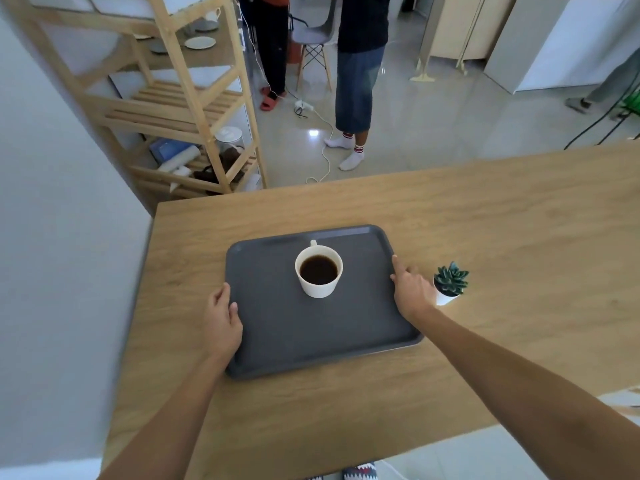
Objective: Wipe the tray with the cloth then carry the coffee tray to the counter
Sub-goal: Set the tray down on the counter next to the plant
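Grey tray (277, 327) flat on wooden table (485, 237), near left front corner. 1 white cup (318, 271) of black coffee upright on tray, toward far side. Left hand (221, 320) curled over left rim, gripping tray. Right hand (410, 289) on right rim, fingers over edge, holding tray. Small potted plant (449, 283) just beside right hand.
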